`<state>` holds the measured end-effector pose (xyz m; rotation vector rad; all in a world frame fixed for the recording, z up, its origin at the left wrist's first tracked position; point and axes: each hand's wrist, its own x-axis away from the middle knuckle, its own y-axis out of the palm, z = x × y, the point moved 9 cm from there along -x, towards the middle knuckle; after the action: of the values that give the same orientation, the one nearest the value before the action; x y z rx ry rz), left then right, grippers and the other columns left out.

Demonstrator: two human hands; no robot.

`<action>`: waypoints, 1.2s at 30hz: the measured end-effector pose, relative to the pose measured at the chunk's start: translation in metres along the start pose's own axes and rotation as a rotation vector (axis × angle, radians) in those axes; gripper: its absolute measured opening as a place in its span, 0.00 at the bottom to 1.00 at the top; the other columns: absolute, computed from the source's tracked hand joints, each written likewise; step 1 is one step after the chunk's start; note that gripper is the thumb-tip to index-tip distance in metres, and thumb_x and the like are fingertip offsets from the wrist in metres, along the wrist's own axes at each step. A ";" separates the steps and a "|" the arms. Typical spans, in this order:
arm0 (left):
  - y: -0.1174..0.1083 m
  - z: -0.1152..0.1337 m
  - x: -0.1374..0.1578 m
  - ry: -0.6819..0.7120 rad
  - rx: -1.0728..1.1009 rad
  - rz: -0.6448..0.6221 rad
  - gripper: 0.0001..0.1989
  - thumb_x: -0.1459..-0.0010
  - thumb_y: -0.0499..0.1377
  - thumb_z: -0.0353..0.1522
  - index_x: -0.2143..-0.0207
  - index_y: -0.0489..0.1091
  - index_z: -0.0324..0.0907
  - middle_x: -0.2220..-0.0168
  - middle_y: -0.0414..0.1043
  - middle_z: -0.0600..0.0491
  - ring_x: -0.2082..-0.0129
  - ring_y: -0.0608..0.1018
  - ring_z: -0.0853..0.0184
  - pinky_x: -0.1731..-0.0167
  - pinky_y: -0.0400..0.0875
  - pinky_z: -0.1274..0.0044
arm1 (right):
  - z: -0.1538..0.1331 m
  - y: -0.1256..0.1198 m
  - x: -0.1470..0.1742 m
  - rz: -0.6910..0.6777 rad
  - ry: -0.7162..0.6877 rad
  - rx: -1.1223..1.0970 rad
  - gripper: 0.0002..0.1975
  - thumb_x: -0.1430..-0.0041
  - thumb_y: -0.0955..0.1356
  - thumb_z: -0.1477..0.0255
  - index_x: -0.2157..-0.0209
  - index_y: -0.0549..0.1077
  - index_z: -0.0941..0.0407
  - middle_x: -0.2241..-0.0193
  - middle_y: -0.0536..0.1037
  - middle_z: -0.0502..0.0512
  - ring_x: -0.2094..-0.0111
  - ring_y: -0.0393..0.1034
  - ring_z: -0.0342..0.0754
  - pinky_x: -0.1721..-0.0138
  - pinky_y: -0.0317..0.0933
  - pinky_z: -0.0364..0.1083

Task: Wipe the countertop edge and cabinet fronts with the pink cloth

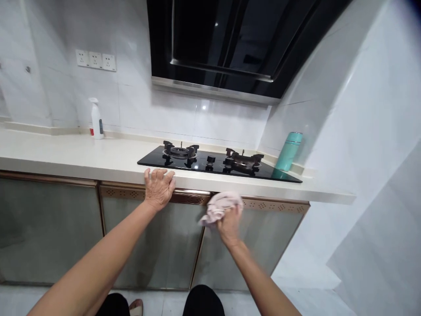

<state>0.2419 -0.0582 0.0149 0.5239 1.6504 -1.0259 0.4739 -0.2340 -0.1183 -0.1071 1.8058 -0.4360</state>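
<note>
The cloth (222,207) is bunched in the right hand (230,226), at the trim (272,205) along the top of the cabinet doors (164,237), just below the worktop (72,151) edge and close to where two doors meet. The right fingers grip the cloth, though they blur and the folds hide part of them. The left hand (160,188) bears on the worktop's front edge, near the left end of the hob (219,169), its fingers slightly spread and holding nothing.

The work looks to be under way rather than finished, since the cloth is in use at the doors. Which stretches of trim or glass have been gone over cannot be told; no clear boundary between wiped and unwiped parts shows.

The worktop is pale and smooth. The hob's black glass is glossy, with a left burner (180,152) and a right burner (245,162), both carrying dark supports. A green flask (289,151) stands by the hob's far right corner, and a white spray bottle (96,120) stands well to the left, near the wall (138,105).

The wall is pale and shiny, with three sockets (95,60) at the left. A black hood (226,44) hangs above the hob. The floor (171,303) is light tile.
</note>
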 end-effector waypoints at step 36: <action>0.003 -0.004 -0.002 -0.041 0.049 -0.083 0.18 0.35 0.54 0.42 0.47 0.72 0.45 0.48 0.72 0.43 0.44 0.68 0.51 0.35 0.47 0.50 | -0.072 0.029 0.000 -0.188 -0.346 0.094 0.19 0.46 0.68 0.75 0.51 0.72 0.57 0.42 0.71 0.68 0.35 0.55 0.61 0.36 0.51 0.64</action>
<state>0.2421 -0.0528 0.0159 0.4669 1.6258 -1.1326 0.4103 -0.1900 -0.1127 -0.2720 1.4380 -0.5974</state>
